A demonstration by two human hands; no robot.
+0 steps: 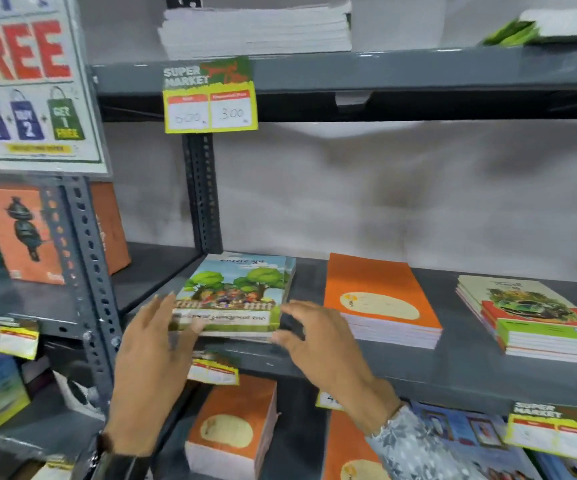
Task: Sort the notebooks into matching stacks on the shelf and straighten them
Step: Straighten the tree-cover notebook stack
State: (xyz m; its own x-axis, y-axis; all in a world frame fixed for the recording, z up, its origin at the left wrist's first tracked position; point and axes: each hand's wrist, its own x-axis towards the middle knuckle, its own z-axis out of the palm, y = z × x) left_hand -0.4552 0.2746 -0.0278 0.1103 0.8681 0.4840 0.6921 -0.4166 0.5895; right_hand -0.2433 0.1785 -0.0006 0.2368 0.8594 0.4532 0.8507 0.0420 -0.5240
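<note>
From the head camera, three stacks of notebooks lie on the grey middle shelf (pixel 453 372). The leftmost stack (pixel 242 292) has a cover with trees and children and sits beside the shelf's upright post (pixel 201 192). An orange stack (pixel 380 299) lies to its right, a gap between them, and a stack with a green car cover (pixel 536 313) lies farther right.

The left hand (pixel 152 368) is spread wide, fingers extended, at the front left corner of the tree-cover stack; its fingertips seem to touch the cover's edge, though motion blur makes contact hard to confirm. The right hand (pixel 318 344) is also open with fingers curled loosely, at the stack's front right corner, holding nothing.

A price tag (pixel 210 95) hangs from the shelf above, under a pile of white paper (pixel 255 29). More orange notebooks (pixel 235 427) sit on the shelf below.
</note>
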